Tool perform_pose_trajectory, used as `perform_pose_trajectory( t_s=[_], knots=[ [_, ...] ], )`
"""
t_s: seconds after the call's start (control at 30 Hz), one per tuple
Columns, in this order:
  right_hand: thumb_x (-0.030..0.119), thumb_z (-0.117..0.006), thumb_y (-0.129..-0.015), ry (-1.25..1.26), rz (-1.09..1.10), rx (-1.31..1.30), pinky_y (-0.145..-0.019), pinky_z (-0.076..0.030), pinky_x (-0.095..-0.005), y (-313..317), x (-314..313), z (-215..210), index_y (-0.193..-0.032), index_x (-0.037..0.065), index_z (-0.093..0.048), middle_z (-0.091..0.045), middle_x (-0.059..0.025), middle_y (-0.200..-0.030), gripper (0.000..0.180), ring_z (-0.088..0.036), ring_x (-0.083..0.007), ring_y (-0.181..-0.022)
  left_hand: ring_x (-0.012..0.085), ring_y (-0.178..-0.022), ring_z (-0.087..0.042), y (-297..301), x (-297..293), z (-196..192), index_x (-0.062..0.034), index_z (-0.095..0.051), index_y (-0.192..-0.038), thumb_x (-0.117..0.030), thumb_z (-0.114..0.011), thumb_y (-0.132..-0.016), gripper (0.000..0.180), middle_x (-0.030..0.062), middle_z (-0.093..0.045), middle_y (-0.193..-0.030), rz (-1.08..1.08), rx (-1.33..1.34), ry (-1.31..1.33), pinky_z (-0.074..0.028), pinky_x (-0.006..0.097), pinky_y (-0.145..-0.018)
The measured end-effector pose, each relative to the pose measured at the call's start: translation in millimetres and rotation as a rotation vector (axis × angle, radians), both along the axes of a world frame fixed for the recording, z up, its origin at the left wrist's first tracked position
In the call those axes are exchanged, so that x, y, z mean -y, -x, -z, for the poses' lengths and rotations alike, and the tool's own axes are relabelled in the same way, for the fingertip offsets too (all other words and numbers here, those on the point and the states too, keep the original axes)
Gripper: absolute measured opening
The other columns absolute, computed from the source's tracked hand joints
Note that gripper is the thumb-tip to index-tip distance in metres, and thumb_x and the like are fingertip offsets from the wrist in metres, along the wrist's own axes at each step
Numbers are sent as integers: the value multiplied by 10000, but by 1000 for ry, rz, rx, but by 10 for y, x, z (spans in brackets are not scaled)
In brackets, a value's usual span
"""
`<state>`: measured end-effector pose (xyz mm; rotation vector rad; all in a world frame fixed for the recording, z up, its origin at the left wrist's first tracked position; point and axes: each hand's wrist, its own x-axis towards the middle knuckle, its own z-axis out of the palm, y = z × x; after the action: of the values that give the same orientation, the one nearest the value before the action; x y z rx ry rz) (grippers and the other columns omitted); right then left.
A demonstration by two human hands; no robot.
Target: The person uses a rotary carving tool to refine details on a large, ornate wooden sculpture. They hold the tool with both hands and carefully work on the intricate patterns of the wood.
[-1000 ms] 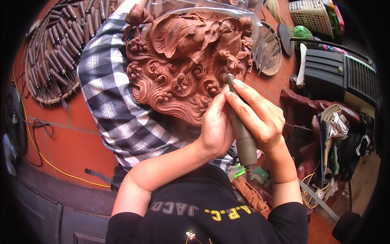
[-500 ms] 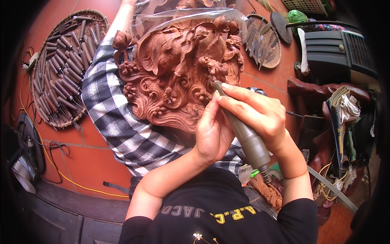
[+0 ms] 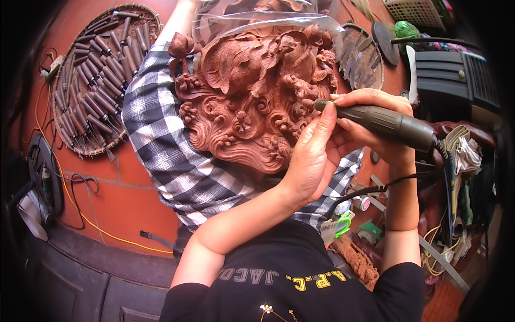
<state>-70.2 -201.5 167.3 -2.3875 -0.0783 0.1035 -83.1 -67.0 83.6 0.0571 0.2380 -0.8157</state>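
A reddish-brown wood carving (image 3: 241, 102) with swirls, leaves and small figures rests between my legs in checked cloth. My right hand (image 3: 383, 115) is wrapped round a dark rotary carving handpiece (image 3: 394, 124), which lies nearly level with its narrow front end toward the carving. At that front end, my left hand (image 3: 311, 153) presses its thumb on the handpiece, the other fingers curled beneath and partly hidden. The tool's tip is by the carving's right side; whether it touches the wood I cannot tell. A coiled cord trails from its rear.
On the left, a round woven tray (image 3: 64, 123) holds many wooden-handled chisels (image 3: 96, 102). A smaller tray (image 3: 375, 75) with flat blades lies at the upper right. Clear plastic (image 3: 268, 24) covers the carving's far end. A dark grey case (image 3: 445, 75) and a yellow cable (image 3: 91, 231) are nearby.
The handpiece has swung from a steep slant to nearly level, its rear now to the right. Both hands have shifted right with it. The whole view has moved slightly.
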Motion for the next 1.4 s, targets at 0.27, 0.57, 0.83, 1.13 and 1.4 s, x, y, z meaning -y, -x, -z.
perform_pose_trajectory(
  t_s=[0.27,0.57,0.83,1.13,1.4],
  knots=[
    [70,-797,-794,-40,38,-101,-830,-576,-292,-74,-24,3,-1027,40,-752,-763,-79,-971,240,-728,-141,-906,166,-1069,-649,6,9,-51,-43,-566,-1204,-403,-378,-1091,421,97,-653,-1159,-51,-19,-20,-530,370,-983],
    [84,-809,-747,140,-45,34,-775,-579,-311,28,-200,7,-957,35,-742,-748,-110,-925,226,-738,-213,-842,152,-1077,-632,108,-111,53,-61,-555,-1228,-389,-401,-1089,388,76,-642,-1170,10,-128,79,-520,355,-968],
    [95,-763,-739,363,-88,193,-763,-591,-313,151,-472,68,-1018,56,-756,-738,-138,-988,282,-746,-252,-879,129,-1182,-574,177,-146,274,-88,-499,-1338,-339,-343,-1105,377,45,-587,-1279,-51,-125,193,-468,325,-1038],
    [70,-764,-727,376,-70,182,-778,-594,-320,169,-525,21,-1035,61,-757,-741,-137,-1001,309,-747,-254,-890,141,-1192,-579,168,-176,245,-106,-478,-1370,-363,-335,-1103,397,35,-588,-1296,-28,-92,172,-468,344,-1044],
    [69,-803,-721,336,-42,133,-802,-585,-307,218,-447,14,-1012,42,-755,-746,-136,-988,296,-746,-252,-921,143,-1221,-557,214,-154,205,-103,-477,-1366,-369,-355,-1102,394,50,-568,-1326,24,-129,145,-450,348,-1051]
  ],
)
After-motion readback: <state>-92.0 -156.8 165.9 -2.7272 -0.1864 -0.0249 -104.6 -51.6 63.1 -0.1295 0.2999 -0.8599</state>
